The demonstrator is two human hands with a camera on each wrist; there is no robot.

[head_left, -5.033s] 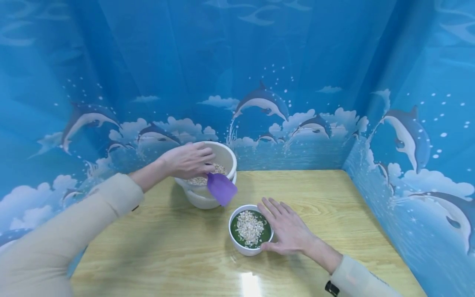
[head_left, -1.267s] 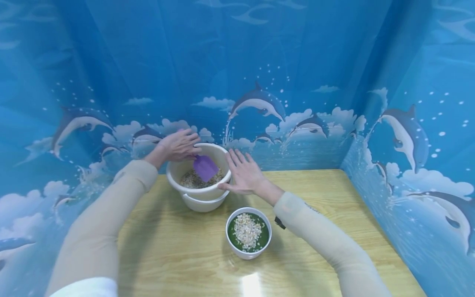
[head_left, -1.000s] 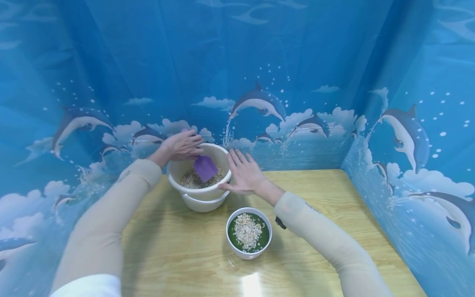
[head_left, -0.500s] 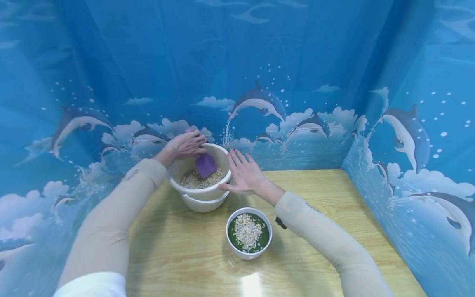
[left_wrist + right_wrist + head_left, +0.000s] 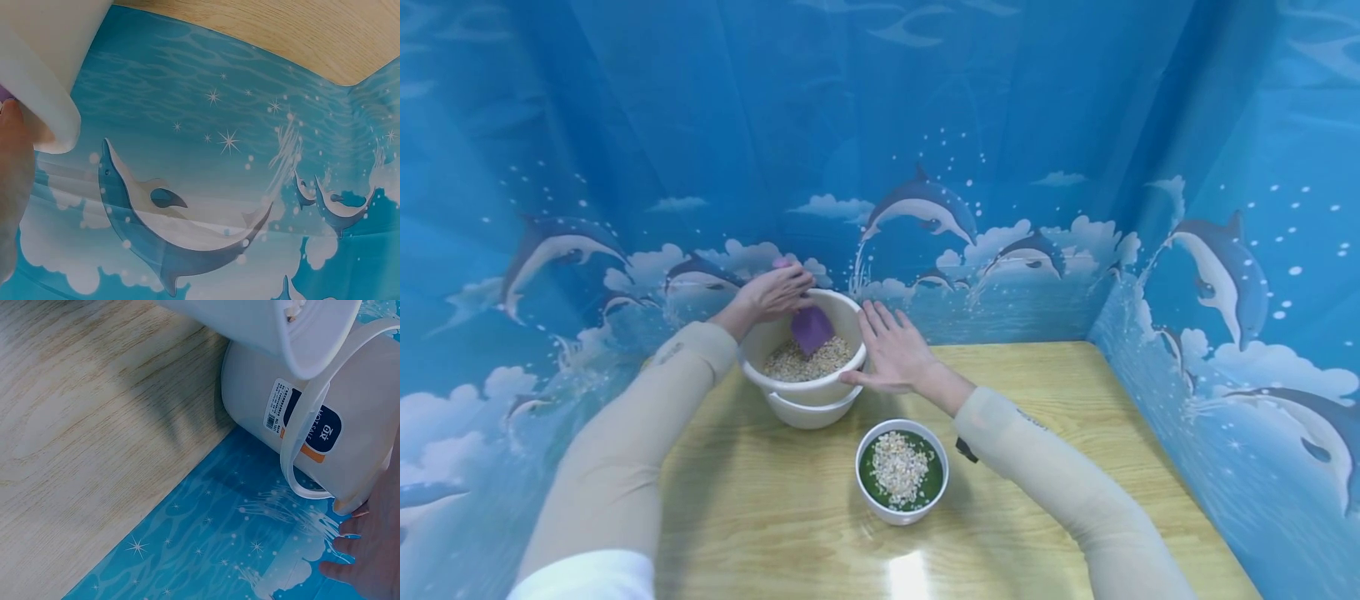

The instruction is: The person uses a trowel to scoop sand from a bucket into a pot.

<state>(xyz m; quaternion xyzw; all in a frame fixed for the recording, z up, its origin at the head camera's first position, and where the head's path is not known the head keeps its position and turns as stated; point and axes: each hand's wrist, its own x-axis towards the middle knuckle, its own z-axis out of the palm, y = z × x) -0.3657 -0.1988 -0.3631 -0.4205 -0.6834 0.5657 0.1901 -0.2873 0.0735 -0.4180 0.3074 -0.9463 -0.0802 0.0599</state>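
Scoop: the purple scoop [image 5: 811,330] is just below the left grip, its blade inside the bucket [image 5: 813,414] and its tip down at the grain [image 5: 823,363].
Left grip: the left hand [image 5: 777,292] holds the scoop by its handle, over the bucket's far rim; a pink end shows above the fingers.
Bucket: white, upright, below the left grip and just left of the right one; the right wrist view shows its handle [image 5: 300,419] and a printed sticker [image 5: 320,429].
Right grip: the right hand [image 5: 893,350], fingers straight and spread, thumb out, touches the bucket's right side.
Bowl: the white bowl [image 5: 901,517] stands nearer the person than the right grip, apart from it; pale flakes [image 5: 900,469] lie heaped on its green inside.
Worktop: wood-grained worktop [image 5: 1037,400] under both grips.
Curtain: blue dolphin-print curtain [image 5: 700,125] beyond both grips.
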